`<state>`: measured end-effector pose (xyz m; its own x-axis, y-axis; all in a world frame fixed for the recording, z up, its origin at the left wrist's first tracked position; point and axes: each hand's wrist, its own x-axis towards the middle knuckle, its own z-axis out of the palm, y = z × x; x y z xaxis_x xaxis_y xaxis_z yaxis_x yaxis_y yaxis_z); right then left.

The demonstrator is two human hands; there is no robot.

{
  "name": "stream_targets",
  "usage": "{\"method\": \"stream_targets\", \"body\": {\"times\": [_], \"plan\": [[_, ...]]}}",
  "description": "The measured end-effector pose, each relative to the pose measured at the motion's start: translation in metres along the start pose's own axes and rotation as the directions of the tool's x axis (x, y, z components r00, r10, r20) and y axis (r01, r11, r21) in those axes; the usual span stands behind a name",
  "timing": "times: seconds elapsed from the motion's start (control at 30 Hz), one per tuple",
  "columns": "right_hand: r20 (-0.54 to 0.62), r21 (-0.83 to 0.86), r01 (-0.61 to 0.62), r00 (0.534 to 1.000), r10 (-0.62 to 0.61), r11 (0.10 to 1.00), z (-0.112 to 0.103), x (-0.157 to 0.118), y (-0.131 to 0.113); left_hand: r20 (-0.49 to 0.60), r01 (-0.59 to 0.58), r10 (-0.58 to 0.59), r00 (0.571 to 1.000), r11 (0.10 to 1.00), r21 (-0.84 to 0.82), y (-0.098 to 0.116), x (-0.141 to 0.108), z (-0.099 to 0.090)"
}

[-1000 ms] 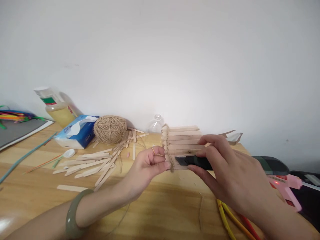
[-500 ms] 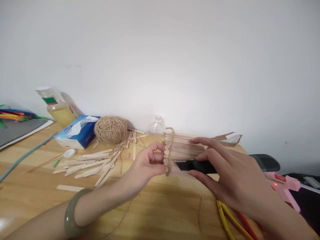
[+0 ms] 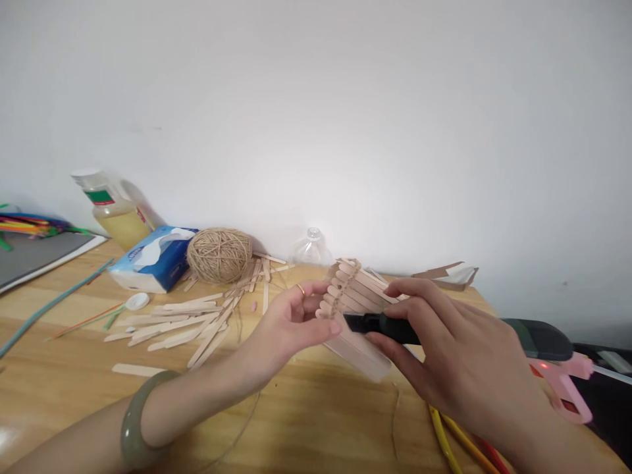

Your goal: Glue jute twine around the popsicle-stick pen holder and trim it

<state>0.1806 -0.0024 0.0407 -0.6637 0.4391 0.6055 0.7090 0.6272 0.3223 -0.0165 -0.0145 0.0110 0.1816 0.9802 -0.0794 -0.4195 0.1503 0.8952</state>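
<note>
My left hand (image 3: 306, 316) grips the end of a cup-like piece faced with craft sticks (image 3: 365, 289) set side by side. Twine (image 3: 345, 288) runs across the sticks close to their rounded ends. On the near side the piece shows a bare, translucent plastic wall (image 3: 363, 352). My right hand (image 3: 439, 342) is closed round a long dark tool (image 3: 395, 327) with a thick handle and a narrow, flat black front end. Its tip lies against or just over the piece near my left thumb; contact is unclear, and so is the tool's exact kind.
Loose craft sticks (image 3: 182, 322), a twine ball (image 3: 220, 255), a tissue pack (image 3: 153, 260) and a bottle of yellowish liquid (image 3: 116, 214) lie left. A clear bottle top (image 3: 312, 247) stands by the wall. At right are a pink glue gun (image 3: 563, 385) and yellow strips (image 3: 442, 431).
The stick-covered piece has turned, its far end swinging nearer to me, so more of the plastic wall shows. The tool's rear end has shifted right and slightly down.
</note>
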Motion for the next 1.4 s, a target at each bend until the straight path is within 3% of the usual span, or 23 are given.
{"method": "stream_targets", "body": {"times": [0.3,0.57,0.8,1.1,1.4], "plan": [[0.016,-0.04,-0.102,0.995,0.103,0.994,0.005,-0.001,-0.01,-0.083,0.0,0.011,0.996,0.991,0.132,-0.003,-0.006,-0.001],[-0.052,-0.003,-0.055,0.997,0.055,0.998,0.011,-0.001,-0.01,-0.009,-0.077,0.08,0.997,0.982,0.171,-0.002,-0.007,0.0],[-0.05,0.023,-0.04,0.998,0.042,0.999,0.014,-0.001,-0.01,-0.018,-0.108,0.116,0.993,0.964,0.244,-0.002,-0.006,-0.001],[-0.082,0.023,-0.028,0.996,0.029,0.999,0.021,-0.003,-0.009,-0.088,-0.026,0.045,0.995,0.978,0.208,-0.001,-0.004,-0.001],[-0.145,0.022,-0.035,0.989,0.038,0.999,0.031,-0.003,-0.012,-0.067,-0.022,0.034,0.997,0.985,0.171,-0.001,0.0,-0.002]]}}
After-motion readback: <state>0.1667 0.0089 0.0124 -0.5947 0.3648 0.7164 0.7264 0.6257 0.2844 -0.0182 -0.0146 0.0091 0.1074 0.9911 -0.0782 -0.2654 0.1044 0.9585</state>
